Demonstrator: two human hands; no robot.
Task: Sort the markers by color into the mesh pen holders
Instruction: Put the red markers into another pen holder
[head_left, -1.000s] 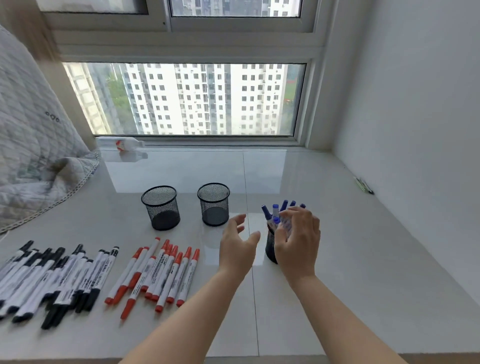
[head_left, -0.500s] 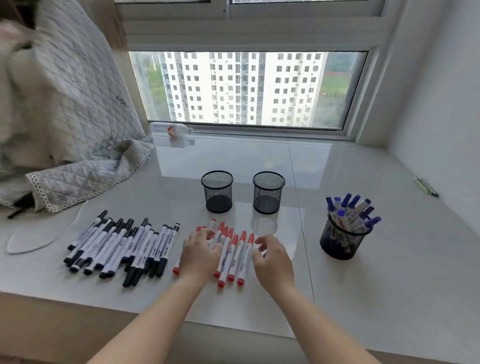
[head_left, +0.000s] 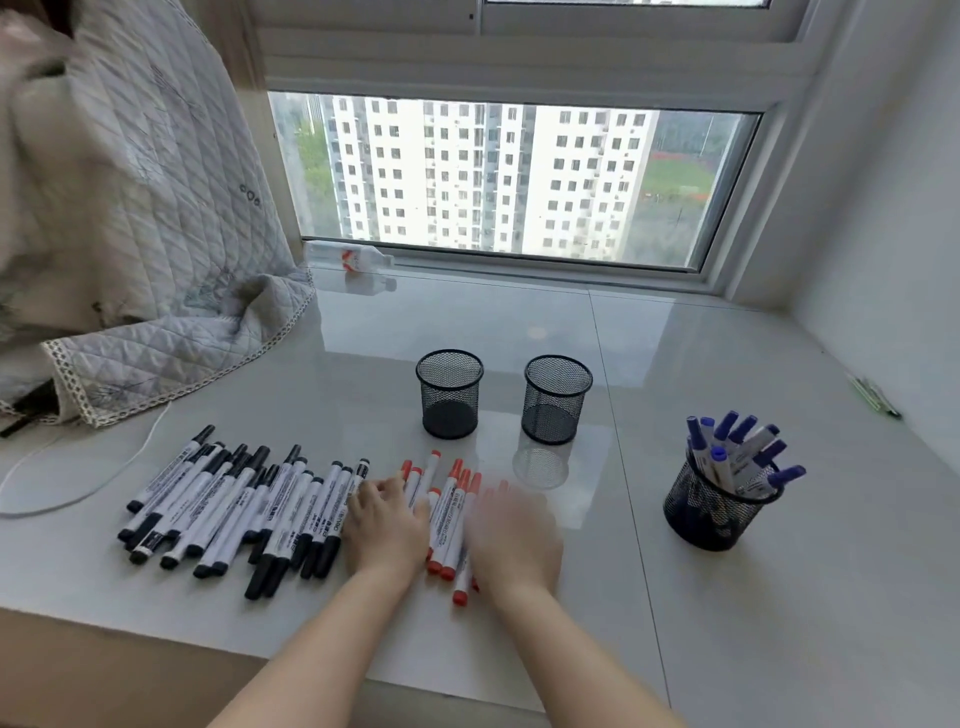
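1. Fingers of the left hand lay spread flat over the near ends of the red markers; the right hand was motion-blurred on the same group, so whether it held anything could not be told.
2. Blue markers already stood in the right-most mesh holder, well apart from the rest.
3. Red markers and black markers lay unsorted on the sill.
4. Two mesh holders, left and middle, stood empty behind them, so roughly one colour of three looked done.
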